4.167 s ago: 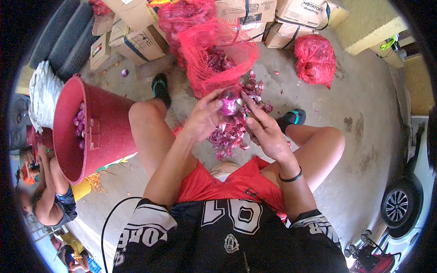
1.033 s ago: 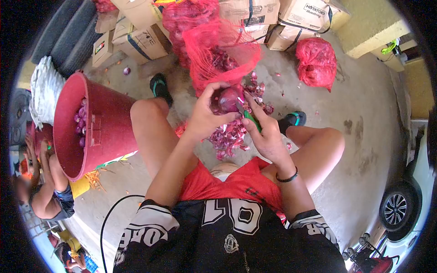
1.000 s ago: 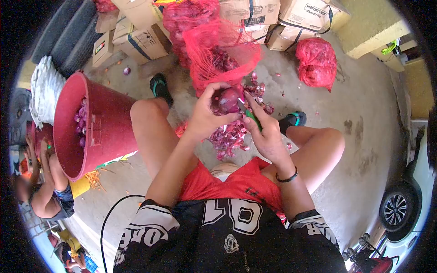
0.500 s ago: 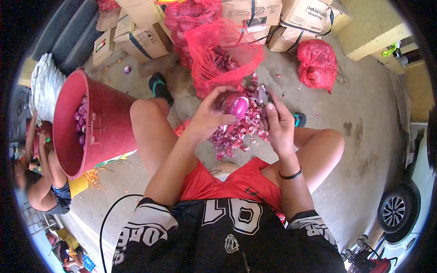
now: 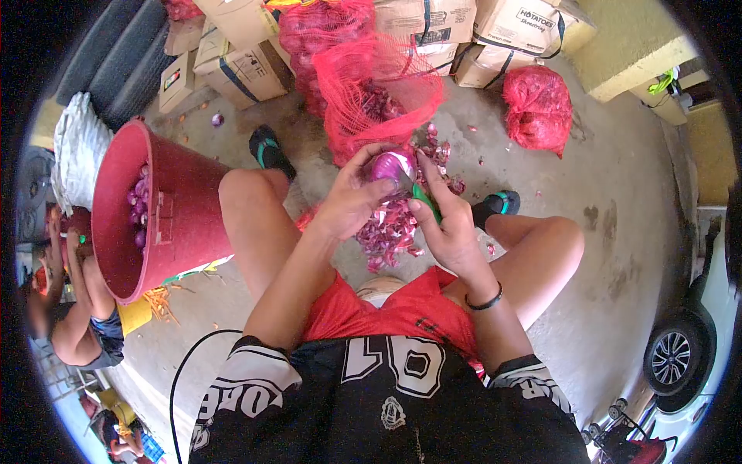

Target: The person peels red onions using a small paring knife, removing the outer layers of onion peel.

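Between my knees, my left hand (image 5: 352, 197) is wrapped round a purple onion (image 5: 390, 166) with a pale patch on its right side. My right hand (image 5: 447, 220) grips a knife by its green handle (image 5: 423, 197), close against the onion's right side; the blade is mostly hidden. Purple onion skins (image 5: 390, 236) lie heaped on the floor beneath both hands. Just beyond them, an open red mesh bag (image 5: 363, 127) holds more onions and skins.
A tall red bin (image 5: 182, 213) with onions inside stands at left, beside a seated person (image 5: 81, 309). Cardboard boxes (image 5: 247, 73) line the back. A full red bag (image 5: 537, 112) sits back right. A car wheel (image 5: 671, 357) is at right.
My right hand has moved left and inward, bringing the knife to the onion. My left hand has turned the onion slightly, and its pale patch now faces right.
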A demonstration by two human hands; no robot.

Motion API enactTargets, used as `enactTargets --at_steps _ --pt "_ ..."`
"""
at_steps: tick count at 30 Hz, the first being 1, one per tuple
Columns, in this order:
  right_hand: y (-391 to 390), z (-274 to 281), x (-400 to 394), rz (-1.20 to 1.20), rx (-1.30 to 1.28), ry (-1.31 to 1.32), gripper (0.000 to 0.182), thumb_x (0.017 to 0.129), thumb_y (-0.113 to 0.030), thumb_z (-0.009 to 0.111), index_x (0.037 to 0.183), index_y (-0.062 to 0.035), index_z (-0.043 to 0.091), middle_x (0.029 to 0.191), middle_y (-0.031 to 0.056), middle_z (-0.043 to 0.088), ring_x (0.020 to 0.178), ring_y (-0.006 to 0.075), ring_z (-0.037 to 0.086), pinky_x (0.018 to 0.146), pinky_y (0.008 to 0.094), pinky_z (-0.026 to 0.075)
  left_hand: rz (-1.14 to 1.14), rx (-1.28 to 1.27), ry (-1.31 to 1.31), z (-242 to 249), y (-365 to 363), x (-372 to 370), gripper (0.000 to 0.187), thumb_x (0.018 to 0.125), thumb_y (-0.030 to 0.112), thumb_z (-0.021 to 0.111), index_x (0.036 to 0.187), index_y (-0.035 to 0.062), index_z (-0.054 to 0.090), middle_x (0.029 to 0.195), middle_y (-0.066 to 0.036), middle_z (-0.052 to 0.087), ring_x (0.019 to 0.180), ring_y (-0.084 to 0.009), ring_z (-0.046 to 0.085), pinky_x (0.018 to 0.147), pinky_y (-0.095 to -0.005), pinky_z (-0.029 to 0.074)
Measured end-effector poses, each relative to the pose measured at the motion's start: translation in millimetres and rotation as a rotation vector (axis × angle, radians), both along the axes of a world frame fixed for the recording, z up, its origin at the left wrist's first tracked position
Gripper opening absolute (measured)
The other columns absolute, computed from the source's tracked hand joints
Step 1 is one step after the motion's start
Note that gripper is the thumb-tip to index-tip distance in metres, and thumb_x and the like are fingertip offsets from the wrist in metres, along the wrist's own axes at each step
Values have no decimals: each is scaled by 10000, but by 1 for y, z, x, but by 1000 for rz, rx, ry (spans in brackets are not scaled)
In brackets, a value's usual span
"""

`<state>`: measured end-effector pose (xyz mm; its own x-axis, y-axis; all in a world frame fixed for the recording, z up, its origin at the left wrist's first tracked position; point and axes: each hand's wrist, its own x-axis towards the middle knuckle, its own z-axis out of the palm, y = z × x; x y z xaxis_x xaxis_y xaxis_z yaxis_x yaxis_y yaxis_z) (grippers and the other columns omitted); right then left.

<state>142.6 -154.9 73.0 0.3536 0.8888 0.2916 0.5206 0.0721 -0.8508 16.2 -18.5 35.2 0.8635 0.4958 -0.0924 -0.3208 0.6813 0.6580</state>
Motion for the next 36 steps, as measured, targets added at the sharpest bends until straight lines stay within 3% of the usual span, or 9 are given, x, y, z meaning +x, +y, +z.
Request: enactTargets --at_steps 9,13,16,19,21,28,31,34,36 --pt "1 -2 2 -83 62 -68 425 896 -54 586 1318 -49 542 968 222 646 831 325 650 764 363 517 -3 51 19 5 -1 0 565 786 32 743 1289 37 485 1182 -84 580 1078 -204 593 951 -359 505" --pt "2 -6 11 -211 74 -71 426 897 -48 588 1320 -43 539 983 214 649 846 282 656 782 354 512 -136 288 31 4 10 -5 610 758 87 772 1295 37 489 1227 -102 582 1104 -219 595 974 -372 494" --pt "-4 7 27 -168 -58 72 471 899 -48 589 1360 -36 492 1057 222 648 923 254 663 832 344 505 -110 209 70 10 4 -6 652 738 105 795 1297 29 468 1214 -101 579 1099 -226 596 980 -381 489" --pt "-9 9 16 -6 -59 108 575 898 -47 593 1432 -26 382 1216 252 598 1029 263 658 889 344 488 -7 145 65 10 4 -5 572 758 -34 723 1266 21 466 1184 -100 575 1089 -210 587 972 -364 490" --pt "-9 9 6 3 -95 178 590 894 -41 592 1440 -28 368 1234 257 584 1018 276 661 885 349 490 11 104 71 11 5 -4 567 755 -40 723 1253 26 459 1178 -97 567 1088 -209 583 968 -364 492" --pt "0 6 3 -39 45 -100 472 876 -17 588 1340 -17 500 1094 239 624 944 337 653 838 355 503 -14 58 21 12 3 -4 556 755 -42 729 1236 30 461 1144 -94 561 1070 -206 582 963 -363 494" --pt "0 8 4 -60 71 -57 430 879 -11 577 1307 -12 534 981 212 629 841 315 638 789 362 504 -53 132 -10 9 7 -2 565 780 -16 722 1274 32 452 1172 -112 569 1075 -222 592 941 -381 512" --pt "3 2 3 -84 167 -57 408 883 -7 567 1291 -10 549 907 188 617 761 289 614 744 368 498 -23 126 24 16 7 1 596 822 159 733 1322 39 430 1234 -112 571 1080 -243 605 924 -388 523" --pt "3 4 1 -71 159 -52 397 885 -7 565 1282 -8 556 915 188 620 767 286 618 744 365 496 61 50 -3 14 6 5 582 850 174 699 1342 34 421 1259 -120 565 1085 -248 605 919 -399 527"
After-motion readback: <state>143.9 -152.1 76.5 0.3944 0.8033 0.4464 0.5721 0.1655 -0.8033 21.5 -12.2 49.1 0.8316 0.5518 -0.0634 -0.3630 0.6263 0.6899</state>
